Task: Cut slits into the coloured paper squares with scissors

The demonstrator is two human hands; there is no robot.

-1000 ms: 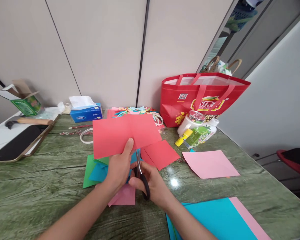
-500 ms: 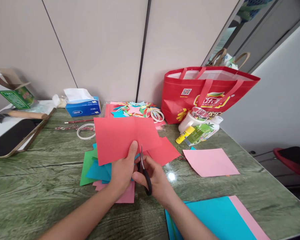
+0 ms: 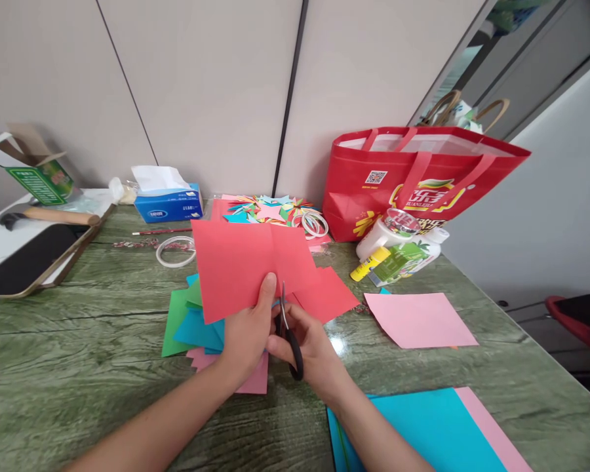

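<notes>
My left hand [image 3: 250, 331] pinches the lower edge of a red sheet of paper [image 3: 240, 262], thumb on top. A crease runs up the sheet near its middle. In my right hand [image 3: 312, 337] is a pair of scissors [image 3: 294, 354] with black handles; the blades point away from me at the paper's lower edge, beside my left thumb. Whether the blades are apart there is hard to make out. Under my hands lie green paper [image 3: 173, 328], blue paper [image 3: 196, 330] and pink paper [image 3: 255, 381], partly covered. Another red piece [image 3: 332, 295] lies just behind my right hand.
A pink sheet [image 3: 420, 320] and a blue sheet stack [image 3: 413, 419] lie to the right. Behind stand a red bag [image 3: 354, 177], a yellow glue stick [image 3: 370, 263], a tissue box [image 3: 170, 206] and tape rolls [image 3: 176, 252]. A hammer [image 3: 54, 215] rests at the left.
The view has shifted slightly, so most things sit a little further right. Both hands keep their grip on the red paper and the scissors, with little other movement.
</notes>
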